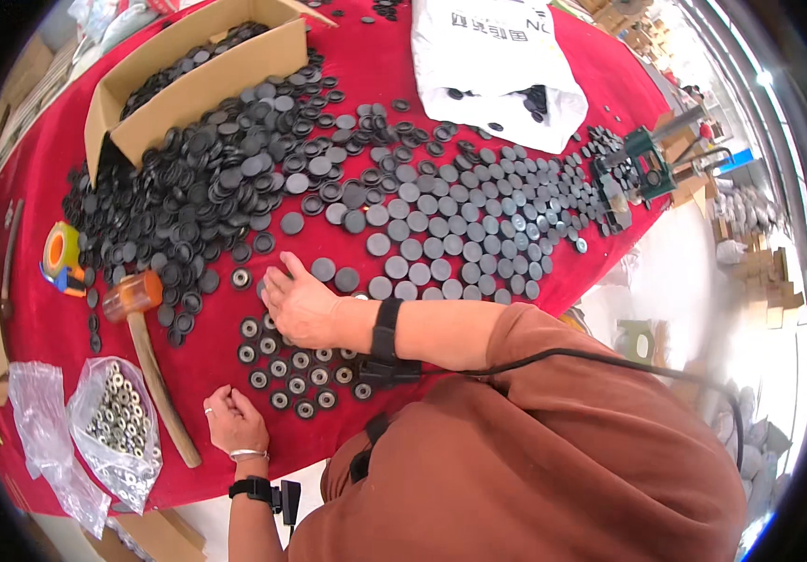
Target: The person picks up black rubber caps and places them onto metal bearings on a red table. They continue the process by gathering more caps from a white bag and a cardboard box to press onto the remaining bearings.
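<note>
My right hand (302,305) reaches across the red cloth with its fingers bent together and pointing down. Whatever those fingers hold, if anything, is hidden beneath them. Below its wrist lies a group of black round caps with metal ring bearings (297,385) in their centres. One more such cap (241,278) sits just left of the fingertips. My left hand (237,423) rests near the table's front edge with curled fingers; its palm is hidden. Nearby are a mallet (153,361) with an amber head and wooden handle, and a clear plastic bag of small metal bearings (121,421).
Plain dark caps (478,225) spread in rows at the right; a large heap (188,192) spills from a cardboard box (207,84). A white sack (497,66) lies at the back. A green metal press (645,164) stands far right. A yellow tape roll (61,248) lies left.
</note>
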`<act>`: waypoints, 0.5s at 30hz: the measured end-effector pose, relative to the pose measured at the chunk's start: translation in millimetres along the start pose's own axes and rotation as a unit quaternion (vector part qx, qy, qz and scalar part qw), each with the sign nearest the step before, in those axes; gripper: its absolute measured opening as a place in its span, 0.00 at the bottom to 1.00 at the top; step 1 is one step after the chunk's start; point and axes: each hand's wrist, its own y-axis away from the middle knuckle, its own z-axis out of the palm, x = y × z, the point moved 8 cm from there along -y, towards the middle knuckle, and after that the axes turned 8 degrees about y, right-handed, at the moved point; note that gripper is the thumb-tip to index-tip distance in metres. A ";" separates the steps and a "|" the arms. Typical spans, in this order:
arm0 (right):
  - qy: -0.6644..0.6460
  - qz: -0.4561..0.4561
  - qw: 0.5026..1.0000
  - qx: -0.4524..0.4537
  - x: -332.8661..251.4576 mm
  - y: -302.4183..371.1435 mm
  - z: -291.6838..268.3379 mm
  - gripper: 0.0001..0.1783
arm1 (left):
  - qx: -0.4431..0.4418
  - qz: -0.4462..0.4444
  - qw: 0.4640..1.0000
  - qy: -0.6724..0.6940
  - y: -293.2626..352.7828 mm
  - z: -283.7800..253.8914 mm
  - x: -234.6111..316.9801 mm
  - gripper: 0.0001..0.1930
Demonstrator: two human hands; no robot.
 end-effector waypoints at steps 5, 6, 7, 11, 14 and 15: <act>-0.068 0.153 0.985 0.027 82.9 39.3 -32.8 0.07 | 0.002 -0.015 1.000 0.011 3.7 -2.6 -2.9 0.04; -0.040 0.235 0.968 0.072 121.6 60.0 -36.3 0.05 | 0.003 -0.030 0.999 0.023 2.8 -4.2 -1.6 0.04; -0.083 0.371 0.921 0.090 166.2 82.7 -34.4 0.06 | -0.029 -0.051 0.998 0.002 2.3 -2.9 -1.0 0.05; -0.153 0.543 0.814 0.136 300.0 149.1 19.8 0.10 | -0.036 -0.049 0.998 -0.028 -0.2 3.8 -1.1 0.05; -0.160 0.506 0.846 -0.056 330.5 146.3 62.2 0.11 | -0.025 -0.039 0.999 -0.025 -0.8 2.5 0.3 0.05; -0.161 0.504 0.847 -0.057 331.9 143.0 68.4 0.11 | -0.010 -0.019 1.000 -0.021 -0.9 1.9 1.1 0.05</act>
